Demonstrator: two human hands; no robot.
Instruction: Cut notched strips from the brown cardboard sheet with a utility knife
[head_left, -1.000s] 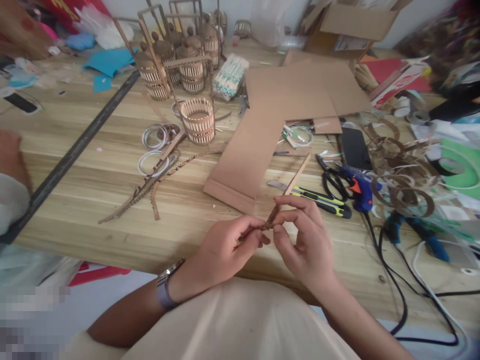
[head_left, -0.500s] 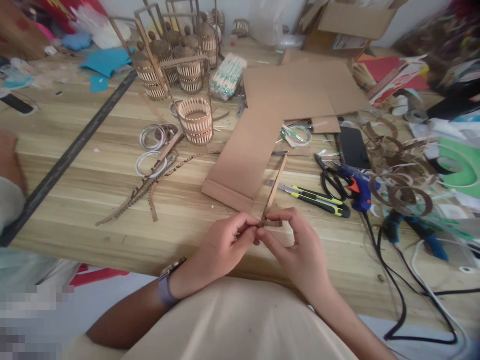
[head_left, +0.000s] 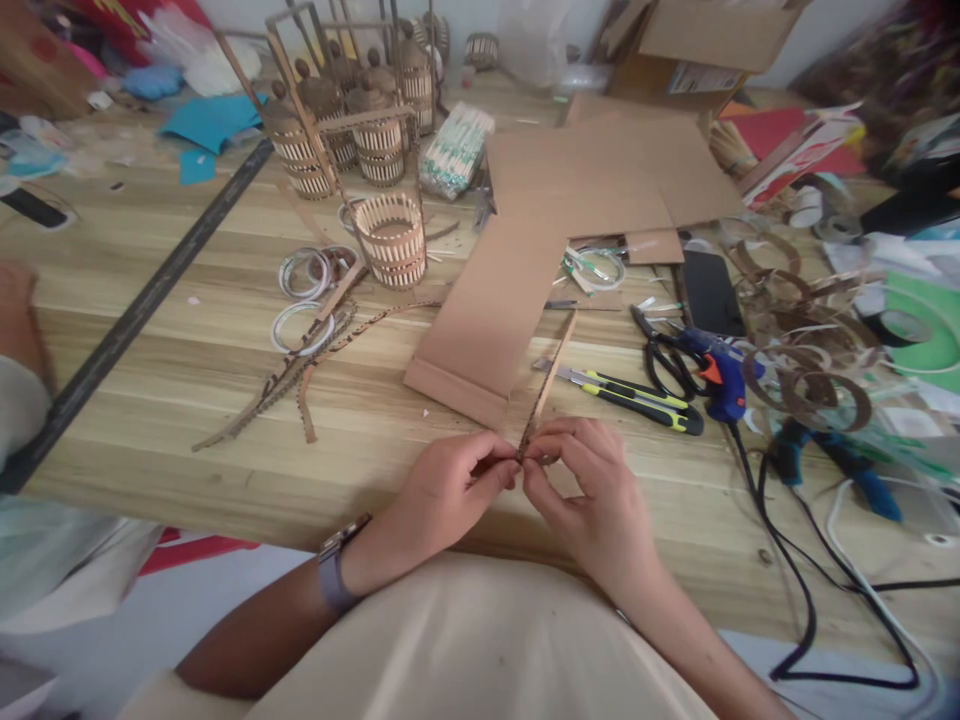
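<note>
A narrow cardboard strip is pinched between my two hands above the table's near edge, its long part slanting up and away. My left hand, with a watch on its wrist, closes thumb and fingers on the strip's near end. Right beside it, my right hand grips the strip too, its fingers covering the bent short end. Just beyond lie a folded cardboard piece and a yellow-and-black utility knife with its blade out.
Scissors, a blue glue gun with its cord, pliers and cardboard rings lie to the right. A stick basket stands ahead, near lidded stick lanterns. Another person's arm rests at far left.
My right fingers have closed in over the strip's short end, which stuck out to the right before and is now mostly covered. My left hand has barely moved.
</note>
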